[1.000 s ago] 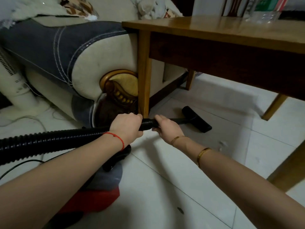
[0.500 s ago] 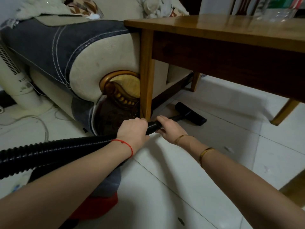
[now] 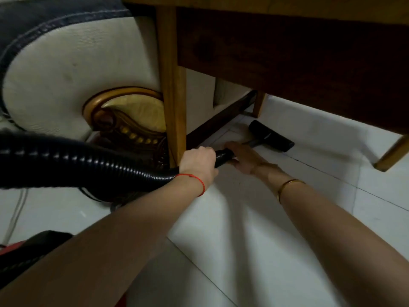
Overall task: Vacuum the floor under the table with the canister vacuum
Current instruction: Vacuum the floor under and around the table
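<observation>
My left hand (image 3: 198, 163) grips the black ribbed vacuum hose (image 3: 88, 165) near its front end, beside the table's near leg (image 3: 173, 85). Just ahead, my right hand (image 3: 242, 157) holds the thin wand where it leaves the hose, fingers wrapped under it. The black floor nozzle (image 3: 271, 135) lies flat on the white tiled floor (image 3: 265, 229) under the wooden table (image 3: 287, 52), close to the sofa's dark base rail. The red and black canister (image 3: 28, 247) sits at the lower left, partly hidden by my left forearm.
A cream and dark blue sofa armrest (image 3: 73, 74) with carved gold trim stands right behind the near table leg. Two more table legs, one at the back (image 3: 258, 105) and one to the right (image 3: 391, 152), bound the space. A white cord (image 3: 15, 216) trails on the floor at left.
The nozzle has slid further in under the table toward the sofa base. Both hands moved forward with the hose, and my view dropped lower and closer.
</observation>
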The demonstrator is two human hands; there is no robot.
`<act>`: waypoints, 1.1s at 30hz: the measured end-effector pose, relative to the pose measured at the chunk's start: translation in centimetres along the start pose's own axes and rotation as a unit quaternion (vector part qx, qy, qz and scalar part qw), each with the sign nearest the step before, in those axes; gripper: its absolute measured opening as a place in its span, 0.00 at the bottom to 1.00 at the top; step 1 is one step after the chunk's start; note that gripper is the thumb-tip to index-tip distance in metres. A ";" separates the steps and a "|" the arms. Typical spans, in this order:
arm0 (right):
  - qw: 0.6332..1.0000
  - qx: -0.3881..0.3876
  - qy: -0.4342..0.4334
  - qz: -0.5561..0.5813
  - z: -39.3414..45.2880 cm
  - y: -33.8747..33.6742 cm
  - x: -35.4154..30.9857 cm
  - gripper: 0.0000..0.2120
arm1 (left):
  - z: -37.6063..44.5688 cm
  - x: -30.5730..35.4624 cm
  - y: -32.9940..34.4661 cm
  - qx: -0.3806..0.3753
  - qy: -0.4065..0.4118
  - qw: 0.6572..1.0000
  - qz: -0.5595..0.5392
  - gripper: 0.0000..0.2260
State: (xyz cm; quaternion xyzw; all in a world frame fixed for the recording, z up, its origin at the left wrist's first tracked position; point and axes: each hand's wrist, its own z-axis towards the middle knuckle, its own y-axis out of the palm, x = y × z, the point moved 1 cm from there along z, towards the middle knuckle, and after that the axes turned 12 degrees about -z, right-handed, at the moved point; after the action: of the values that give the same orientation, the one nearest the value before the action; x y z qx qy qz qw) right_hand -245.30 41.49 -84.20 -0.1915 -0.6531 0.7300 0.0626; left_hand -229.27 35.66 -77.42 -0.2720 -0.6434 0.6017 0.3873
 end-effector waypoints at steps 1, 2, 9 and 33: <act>1.000 -0.003 0.008 0.001 0.4 0.1 0.7 0.14 | 0.7 0.3 0.3 -0.002 -0.001 1.000 -0.001 0.15; 1.000 -0.003 0.013 0.004 0.7 0.1 1.4 0.15 | 1.2 0.6 0.5 -0.006 -0.001 1.000 -0.002 0.15; 1.000 -0.007 0.028 0.007 0.7 0.0 2.7 0.15 | 2.5 1.5 1.3 -0.015 0.004 1.000 -0.005 0.16; 0.990 0.105 0.022 -0.093 -9.9 0.0 -14.7 0.11 | -14.1 -7.0 -5.0 0.015 0.092 0.993 0.072 0.16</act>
State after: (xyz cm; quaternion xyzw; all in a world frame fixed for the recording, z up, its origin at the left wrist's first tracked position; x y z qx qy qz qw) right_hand -228.24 45.70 -82.05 -0.1382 -0.5859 0.7815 0.1638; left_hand -213.21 37.26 -74.05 -0.3658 -0.5745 0.6099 0.4051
